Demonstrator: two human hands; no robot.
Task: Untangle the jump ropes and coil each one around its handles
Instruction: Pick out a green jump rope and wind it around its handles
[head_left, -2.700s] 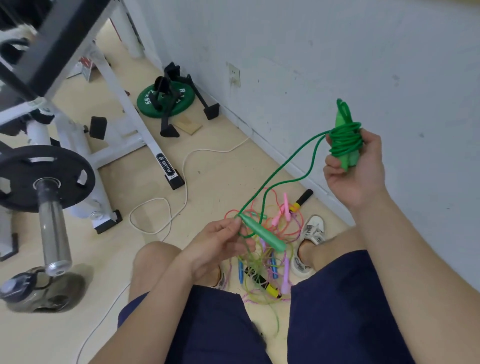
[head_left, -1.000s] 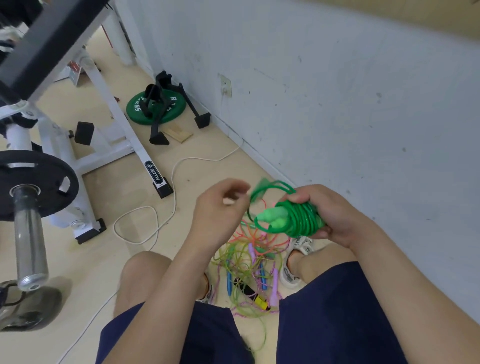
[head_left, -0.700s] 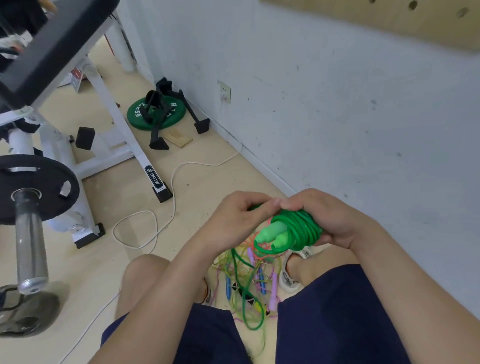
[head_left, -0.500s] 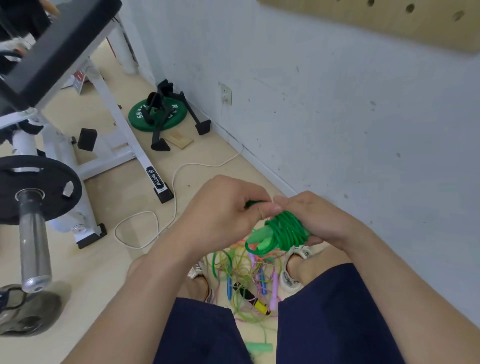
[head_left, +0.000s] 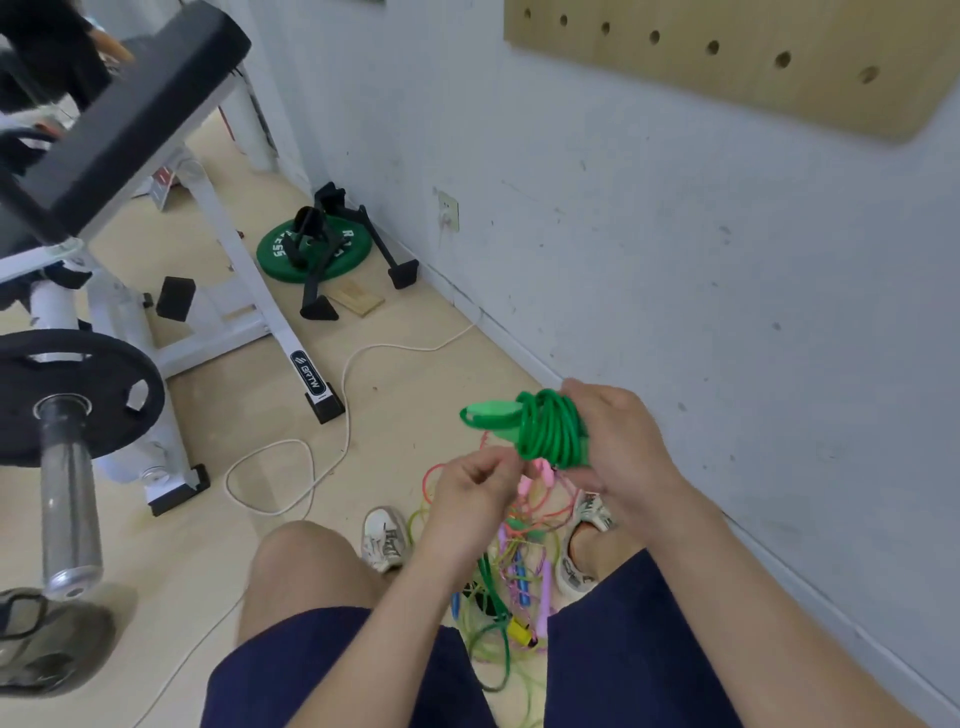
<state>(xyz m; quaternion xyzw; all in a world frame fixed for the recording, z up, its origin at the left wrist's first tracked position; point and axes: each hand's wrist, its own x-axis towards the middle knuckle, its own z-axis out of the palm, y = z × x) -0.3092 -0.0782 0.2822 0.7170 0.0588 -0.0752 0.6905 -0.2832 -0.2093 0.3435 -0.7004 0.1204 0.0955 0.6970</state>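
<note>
While the white cable (head_left: 291, 457) lies looped on the floor (head_left: 234, 395) off to the left and is best left alone, attention is drawn to the left hand (head_left: 470, 491), whose fingers (head_left: 485, 467) are curled in tight, thumb pressed to forefinger, just beneath the green jump rope (head_left: 550, 431). Whether the rope's loose end is pinched there cannot be told. Below it, between the shoes (head_left: 384, 538), the tangle (head_left: 519, 566) of pink, yellow and purple ropes is seen heaped on the floor, so most of the task is judged to be ahead; a dark green strand shows in it, owner unknown. Up in the air, the green rope is wound in snug turns around its handles (head_left: 488, 415), whose pale ends poke out leftward. Further right, the bundle is gripped by the right hand (head_left: 621, 447), fingers wrapped round its far side. The finishing tuck is judged to be the step in hand: the last turn should be pulled taut, the tail slipped under a neighbouring turn, and the grip not loosened until that is locked, or the turns could spring off.
</note>
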